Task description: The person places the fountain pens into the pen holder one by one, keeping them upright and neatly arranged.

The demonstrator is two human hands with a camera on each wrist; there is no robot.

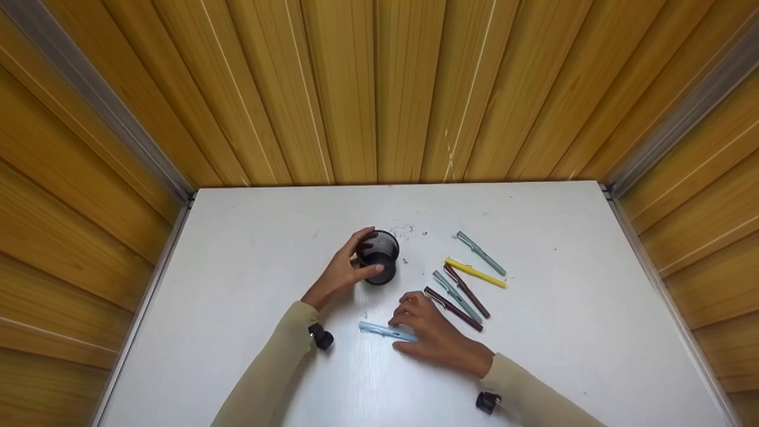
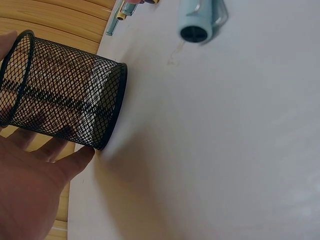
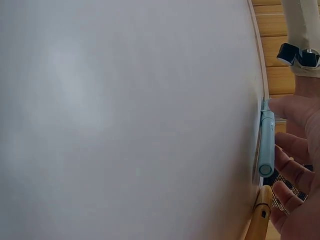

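My left hand grips a black mesh pen cup, with the thumb across its near side and the fingers round its far side. The cup stands upright, its mesh wall close to the left fingers. My right hand is lowered over a light blue pen lying on the table. In the right wrist view, this pen lies between the spread thumb and fingers, with a gap visible between them. The right palm hides one end of the pen in the head view.
Right of the right hand lie two dark brown pens, two grey-green pens and a yellow pen. The white table has wood-patterned panels at its back and sides. A black wrist device sits at the left sleeve.
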